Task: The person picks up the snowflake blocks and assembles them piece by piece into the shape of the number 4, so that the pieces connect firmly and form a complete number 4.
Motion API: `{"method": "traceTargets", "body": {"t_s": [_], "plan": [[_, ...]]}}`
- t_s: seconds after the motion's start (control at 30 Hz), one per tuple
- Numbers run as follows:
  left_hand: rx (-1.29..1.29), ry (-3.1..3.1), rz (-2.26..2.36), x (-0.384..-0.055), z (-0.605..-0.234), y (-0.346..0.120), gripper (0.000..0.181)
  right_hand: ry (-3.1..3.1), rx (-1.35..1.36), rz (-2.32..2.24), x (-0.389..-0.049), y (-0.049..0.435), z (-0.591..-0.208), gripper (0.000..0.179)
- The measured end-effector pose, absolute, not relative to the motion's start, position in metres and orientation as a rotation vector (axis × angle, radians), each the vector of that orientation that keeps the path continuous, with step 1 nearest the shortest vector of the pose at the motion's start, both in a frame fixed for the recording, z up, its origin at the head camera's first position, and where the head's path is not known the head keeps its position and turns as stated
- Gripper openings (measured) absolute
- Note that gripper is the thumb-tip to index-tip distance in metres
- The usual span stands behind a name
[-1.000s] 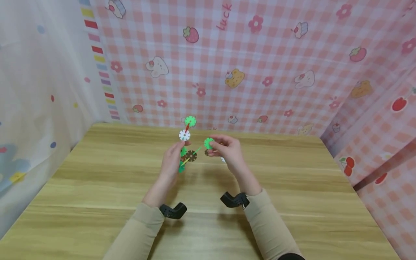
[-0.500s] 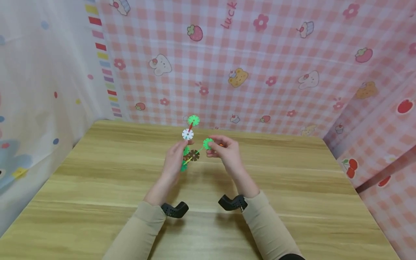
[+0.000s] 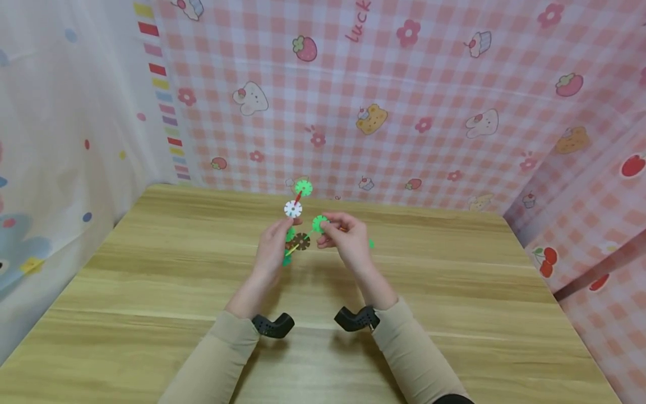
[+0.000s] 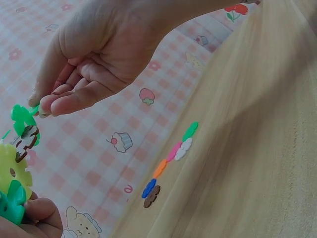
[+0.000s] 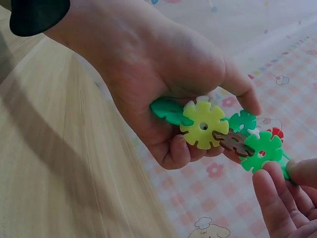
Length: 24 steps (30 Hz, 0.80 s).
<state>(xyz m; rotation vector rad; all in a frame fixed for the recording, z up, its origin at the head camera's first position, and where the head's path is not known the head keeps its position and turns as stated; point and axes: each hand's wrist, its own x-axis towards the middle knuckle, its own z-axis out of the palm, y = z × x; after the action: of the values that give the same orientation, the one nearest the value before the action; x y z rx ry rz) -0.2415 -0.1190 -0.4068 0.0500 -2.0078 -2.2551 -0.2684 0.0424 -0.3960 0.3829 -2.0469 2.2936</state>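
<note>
In the head view my left hand point(image 3: 270, 249) grips a chain of interlocking notched plastic discs. From it rise a white disc point(image 3: 292, 209), a red one seen edge-on and a green one point(image 3: 303, 187) at the top. A brown disc point(image 3: 301, 242) juts out on the right, beside a yellow disc point(image 5: 204, 124) that faces the right wrist view. My right hand point(image 3: 349, 238) pinches a green disc point(image 3: 319, 223) between thumb and fingers. It meets another green disc point(image 5: 262, 151) at the chain's end. My left palm hides part of the chain.
Loose discs lie in a cluster on the wooden table: green point(image 4: 190, 131), white point(image 4: 184, 148), pink point(image 4: 174, 151), orange point(image 4: 160, 168), blue point(image 4: 149, 188) and brown point(image 4: 152, 196). A pink checked cloth point(image 3: 333, 84) hangs behind the table.
My right hand has moved slightly left, bringing its green disc up against the chain's end. My left hand keeps its hold, and the head view has shifted a little.
</note>
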Motion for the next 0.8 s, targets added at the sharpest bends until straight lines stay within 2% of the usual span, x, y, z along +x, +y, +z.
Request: {"method": "traceTargets", "body": {"t_s": [0.8], "plan": [[0.113,-1.916,-2.241,-0.24,-0.4053,-0.1177,0.038,-2.114,0.444,2.28,-0.2676,0.0451,-0.3978,0.02]]}}
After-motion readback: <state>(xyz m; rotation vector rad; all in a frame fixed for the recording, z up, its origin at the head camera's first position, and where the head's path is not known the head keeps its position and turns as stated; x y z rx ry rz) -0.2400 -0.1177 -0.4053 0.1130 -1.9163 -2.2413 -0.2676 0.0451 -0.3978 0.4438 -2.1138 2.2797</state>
